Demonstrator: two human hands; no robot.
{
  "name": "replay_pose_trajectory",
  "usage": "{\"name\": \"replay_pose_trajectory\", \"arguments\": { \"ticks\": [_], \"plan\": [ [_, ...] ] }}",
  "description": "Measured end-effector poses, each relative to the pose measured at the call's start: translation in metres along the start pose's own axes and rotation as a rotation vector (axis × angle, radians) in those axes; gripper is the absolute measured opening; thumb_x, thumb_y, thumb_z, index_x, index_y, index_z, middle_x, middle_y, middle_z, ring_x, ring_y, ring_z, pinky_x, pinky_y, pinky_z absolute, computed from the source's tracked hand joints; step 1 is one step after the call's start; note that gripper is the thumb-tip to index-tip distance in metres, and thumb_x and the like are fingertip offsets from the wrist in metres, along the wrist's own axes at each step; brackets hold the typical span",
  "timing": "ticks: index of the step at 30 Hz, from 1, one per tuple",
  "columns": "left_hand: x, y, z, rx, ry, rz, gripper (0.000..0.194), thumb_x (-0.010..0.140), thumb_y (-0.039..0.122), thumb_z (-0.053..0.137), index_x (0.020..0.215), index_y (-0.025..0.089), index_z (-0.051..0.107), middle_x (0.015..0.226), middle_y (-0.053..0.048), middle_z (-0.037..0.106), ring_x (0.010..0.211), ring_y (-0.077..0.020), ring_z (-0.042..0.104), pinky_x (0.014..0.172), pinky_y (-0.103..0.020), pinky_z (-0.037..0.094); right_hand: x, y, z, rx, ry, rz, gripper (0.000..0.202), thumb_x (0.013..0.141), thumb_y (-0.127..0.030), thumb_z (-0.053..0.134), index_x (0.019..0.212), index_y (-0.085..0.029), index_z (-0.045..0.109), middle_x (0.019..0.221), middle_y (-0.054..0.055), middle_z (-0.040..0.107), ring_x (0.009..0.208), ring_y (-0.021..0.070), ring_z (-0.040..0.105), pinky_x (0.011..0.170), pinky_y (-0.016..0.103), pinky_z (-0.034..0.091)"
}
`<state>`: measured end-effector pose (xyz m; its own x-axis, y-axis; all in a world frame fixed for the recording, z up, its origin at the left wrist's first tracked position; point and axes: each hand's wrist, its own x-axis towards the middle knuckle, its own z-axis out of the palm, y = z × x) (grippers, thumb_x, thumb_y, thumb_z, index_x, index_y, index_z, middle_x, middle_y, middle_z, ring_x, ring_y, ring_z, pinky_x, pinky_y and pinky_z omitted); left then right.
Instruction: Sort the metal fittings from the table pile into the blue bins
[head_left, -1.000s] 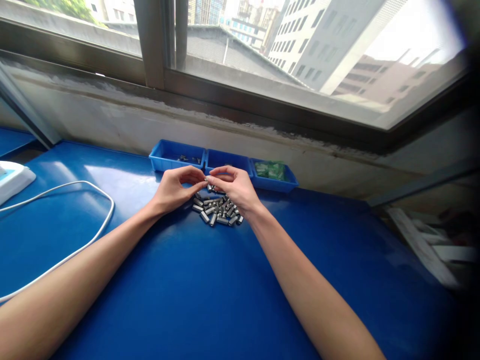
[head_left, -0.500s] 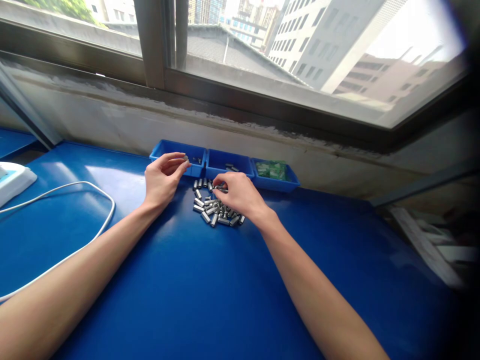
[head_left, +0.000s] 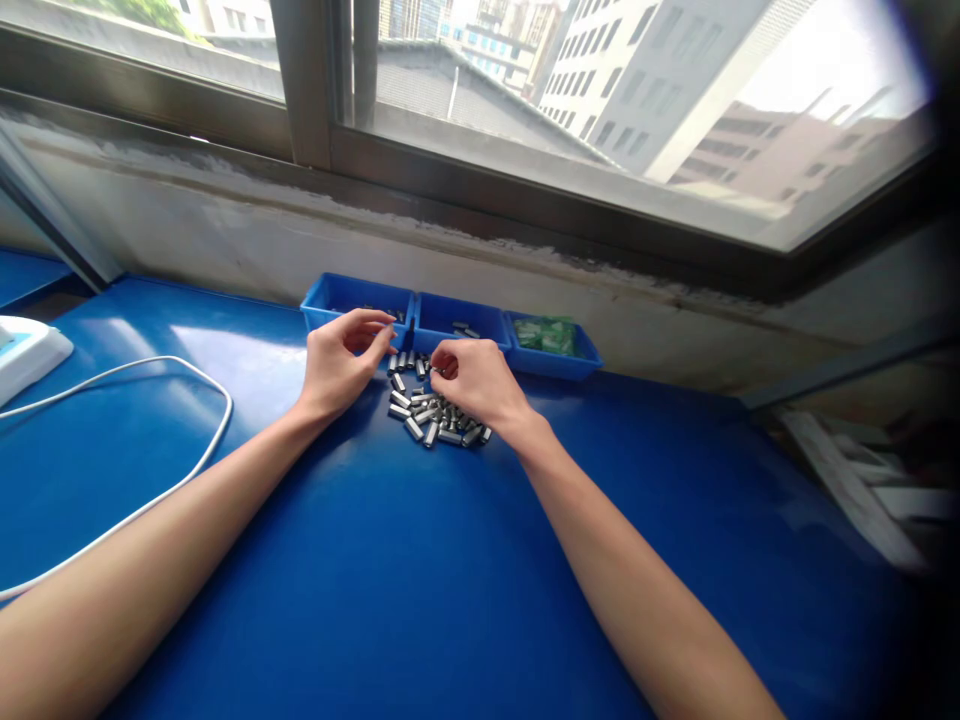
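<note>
Metal hex standoffs lie in a loose pile on the blue tabletop, with smaller screw-like pieces among them. Beside the pile's upper left, in front of the left bin, my left hand has its fingers curved and the thumb apart from them; no held piece shows. Over the pile's upper right side is my right hand, fingers and thumb curled together at the metal pieces. Whatever lies between those fingertips is hidden. A short row of upright standoffs stands between the two hands.
Three joined blue bins line the wall: the left bin with small metal pieces, the middle bin with a few dark pieces, the right bin with green-and-clear packets. A white cable curves across the left tabletop near a white device.
My left hand has moved right and slightly down from the left bin toward the pile, and the small piece seen at its fingertips no longer shows. My right hand stays over the pile, fingers more curled.
</note>
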<state>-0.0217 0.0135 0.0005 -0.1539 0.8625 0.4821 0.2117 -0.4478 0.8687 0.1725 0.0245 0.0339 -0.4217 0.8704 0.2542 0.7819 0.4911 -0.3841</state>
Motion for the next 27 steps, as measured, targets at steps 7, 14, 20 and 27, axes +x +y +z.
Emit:
{"name": "replay_pose_trajectory", "arguments": {
  "ticks": [7, 14, 20, 27],
  "plan": [
    [0.001, 0.0, 0.0, 0.007, -0.016, -0.004, 0.024, 0.085, 0.034, 0.071, 0.1, 0.016, 0.073, 0.085, -0.005, 0.076, 0.069, -0.0183, 0.074, 0.067, -0.027, 0.058, 0.001, 0.005, -0.004, 0.143, -0.02, 0.043, 0.021, 0.07, -0.008, 0.063, 0.084, -0.016, 0.077, 0.078, 0.005, 0.076, 0.075, 0.0176, 0.07, 0.069, 0.024, 0.051],
    [-0.001, 0.001, 0.0, 0.012, -0.034, 0.0, 0.024, 0.085, 0.036, 0.072, 0.099, 0.016, 0.073, 0.082, -0.004, 0.075, 0.067, -0.0172, 0.073, 0.066, -0.026, 0.058, 0.002, 0.005, -0.006, 0.479, -0.012, 0.157, 0.014, 0.068, -0.015, 0.068, 0.079, -0.016, 0.078, 0.075, 0.004, 0.076, 0.074, 0.0176, 0.071, 0.069, 0.024, 0.054],
    [-0.002, -0.001, 0.002, 0.011, -0.114, 0.031, 0.024, 0.085, 0.034, 0.072, 0.1, 0.016, 0.074, 0.083, -0.005, 0.076, 0.069, -0.0175, 0.073, 0.068, -0.027, 0.059, 0.003, 0.01, -0.01, 1.024, 0.039, 0.348, 0.018, 0.062, -0.02, 0.082, 0.079, -0.015, 0.076, 0.077, 0.003, 0.075, 0.075, 0.0148, 0.07, 0.077, 0.026, 0.056],
    [-0.005, 0.003, 0.004, 0.07, -0.244, 0.178, 0.026, 0.086, 0.028, 0.071, 0.108, 0.015, 0.075, 0.088, -0.006, 0.077, 0.077, -0.0163, 0.072, 0.073, -0.026, 0.058, 0.004, 0.008, -0.013, 1.437, -0.085, 0.502, 0.029, 0.061, -0.012, 0.088, 0.085, -0.016, 0.072, 0.081, 0.003, 0.076, 0.078, 0.0108, 0.072, 0.082, 0.02, 0.057]
  ]
}}
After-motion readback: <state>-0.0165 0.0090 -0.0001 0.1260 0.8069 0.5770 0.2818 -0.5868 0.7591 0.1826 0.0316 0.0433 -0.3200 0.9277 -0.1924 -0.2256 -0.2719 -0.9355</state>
